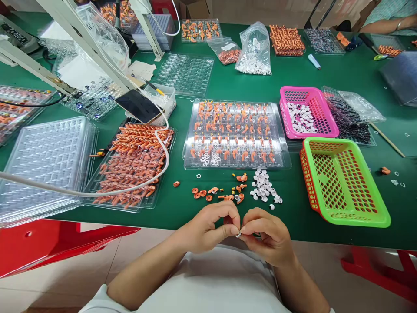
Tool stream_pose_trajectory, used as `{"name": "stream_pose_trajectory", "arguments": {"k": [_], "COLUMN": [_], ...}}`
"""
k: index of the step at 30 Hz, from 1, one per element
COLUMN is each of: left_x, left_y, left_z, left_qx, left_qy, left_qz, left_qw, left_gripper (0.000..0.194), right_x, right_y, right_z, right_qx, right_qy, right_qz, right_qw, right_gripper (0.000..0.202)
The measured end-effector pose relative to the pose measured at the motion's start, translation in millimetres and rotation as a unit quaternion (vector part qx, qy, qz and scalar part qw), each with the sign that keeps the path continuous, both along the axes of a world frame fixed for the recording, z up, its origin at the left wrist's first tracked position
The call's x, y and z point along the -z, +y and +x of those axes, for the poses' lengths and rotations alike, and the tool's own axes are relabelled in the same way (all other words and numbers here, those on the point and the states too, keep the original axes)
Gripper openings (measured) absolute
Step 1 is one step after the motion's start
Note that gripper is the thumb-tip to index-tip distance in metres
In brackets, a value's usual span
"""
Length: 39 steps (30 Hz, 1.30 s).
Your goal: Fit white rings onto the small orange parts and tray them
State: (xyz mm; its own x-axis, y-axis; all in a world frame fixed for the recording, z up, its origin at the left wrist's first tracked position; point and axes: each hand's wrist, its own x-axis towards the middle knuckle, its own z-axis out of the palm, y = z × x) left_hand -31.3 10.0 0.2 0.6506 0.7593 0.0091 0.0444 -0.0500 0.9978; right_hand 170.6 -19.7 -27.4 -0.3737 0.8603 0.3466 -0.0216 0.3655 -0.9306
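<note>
My left hand (216,226) and my right hand (269,232) meet at the table's front edge, thumbs and fingertips pinched together. Between them they hold a small white piece (239,235), mostly covered by the fingers. Just beyond lies a loose pile of white round caps (262,184). Small orange hook-shaped parts (241,178) and orange rings (209,198) are scattered left of the pile. Behind these, a clear plastic tray (236,134) carries rows of orange parts, with several thin white rings (211,157) at its lower left.
A green basket (355,215) stands at right, with a pink basket (332,130) of white pieces behind it. Left are a tray of orange parts (130,178), stacked clear trays (42,156), a phone (138,105) and a white cable (164,152). A person's arm (387,26) shows at far right.
</note>
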Motion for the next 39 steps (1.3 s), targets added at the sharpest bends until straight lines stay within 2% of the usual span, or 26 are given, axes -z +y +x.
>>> {"name": "stream_pose_trajectory", "arguments": {"k": [11,18,26,39], "left_x": [0.5,-0.5,2.8,10.2], "left_y": [3,4,-1,-8], "left_z": [0,0,4,6], "left_qx": [0.037,0.073,0.035,-0.020], "left_qy": [-0.004,0.018,0.018,-0.006], "left_qz": [-0.023,0.010,0.036,0.080], "left_qw": [0.999,0.997,0.999,0.997], "left_gripper": [0.018,0.019,0.013,0.010], "right_x": [-10.0,-8.8,-7.0,-0.3], "right_y": [6,9,7,2], "right_z": [1,2,-1,-1], "right_qx": [-0.032,-0.044,0.006,0.032], "right_qy": [0.002,0.007,-0.006,-0.014], "right_qz": [0.018,0.014,0.030,0.040], "right_qw": [0.999,0.999,1.000,0.999], "right_gripper": [0.030,0.025,0.022,0.024]}}
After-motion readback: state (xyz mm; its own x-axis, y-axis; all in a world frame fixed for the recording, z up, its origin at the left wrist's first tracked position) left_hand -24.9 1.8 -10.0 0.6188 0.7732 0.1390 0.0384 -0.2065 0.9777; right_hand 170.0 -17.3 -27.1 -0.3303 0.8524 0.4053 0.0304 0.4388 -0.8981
